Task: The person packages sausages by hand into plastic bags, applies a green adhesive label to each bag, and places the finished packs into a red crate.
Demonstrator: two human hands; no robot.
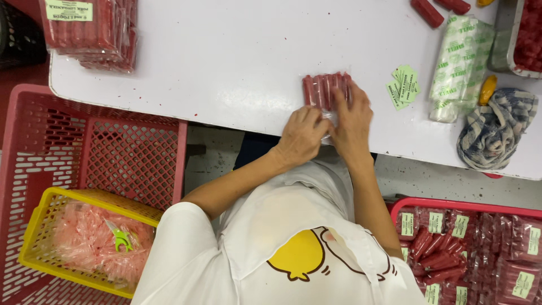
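A: What are the hands doing at the table edge?

B: The left hand (302, 134) has its fingers curled down onto the open end of a clear bag of red sausages (326, 90), pinching the plastic at the near edge of the white table (226, 62). The right hand (351, 116) lies touching it, fingers stretched flat over the right side of the same pack and pressing it to the tabletop. Neither hand is loose; both are closed on or pressed to that one pack.

A: And the pack itself?

B: It lies flat just beyond the fingertips, the sausages side by side, pointing away from the person.

A: What sits just right of the right hand?

B: A small fan of green paper labels (404, 86), near but not touching. Past them, a roll of printed plastic bags (460, 65), then a striped cloth (494, 130) with an orange object (488, 89) beside it.

A: Farther out?

B: Beyond the roll, loose red sausages (427, 12) near the far edge. Well left of the left hand, a stack of filled packs (93, 31) at the table corner.

A: Below the table?

B: Left of the left arm, a red crate (141, 152) holding a yellow basket (48, 206) of plastic with green scissors (121, 237). Right of the right arm, another red crate of labelled packs (468, 248).
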